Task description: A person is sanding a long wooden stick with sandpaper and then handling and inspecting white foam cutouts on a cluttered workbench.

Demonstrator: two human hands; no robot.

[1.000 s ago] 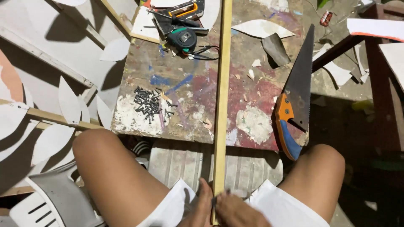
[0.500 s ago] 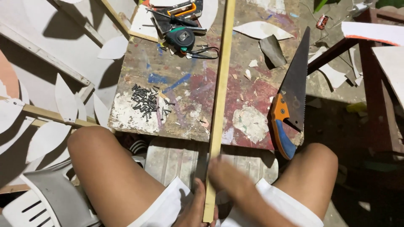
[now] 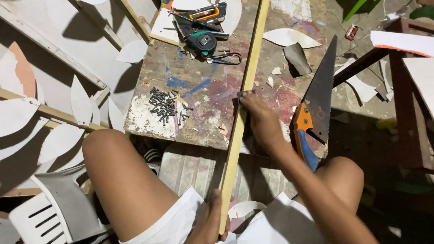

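Far out left of both hands, white leaf-shaped cutouts [image 3: 58, 140] lie scattered over pale boards, and a grey plastic chair [image 3: 54, 208] sits just beside the person's left knee [image 3: 104, 144]. Moving in, a heap of dark screws [image 3: 163, 105] rests on the paint-splashed table [image 3: 199, 90], up and to the left of the left hand. Beyond the screws, at the far end of the table, a tape measure [image 3: 202, 43] lies among other tools. Now the left hand [image 3: 209, 221], low between the thighs, closed around the near end of the long pale wooden strip [image 3: 244, 99], fingers wrapped onto its left edge. That strip runs from the lap straight up across the table and out of the top of view. The right hand [image 3: 260, 118] is up on the table, arm stretched forward, pressed against the strip's right side about halfway along; a small dark piece [image 3: 240, 95] shows at the fingertips, pinched against the wood, though what it is I cannot tell. Just right of that hand, a handsaw [image 3: 322, 86] lies at the table's edge, dark blade pointing away, orange and blue handle [image 3: 304, 135] nearest the right knee. Further right, a dark red wooden frame [image 3: 402, 90] stands well apart from both hands.
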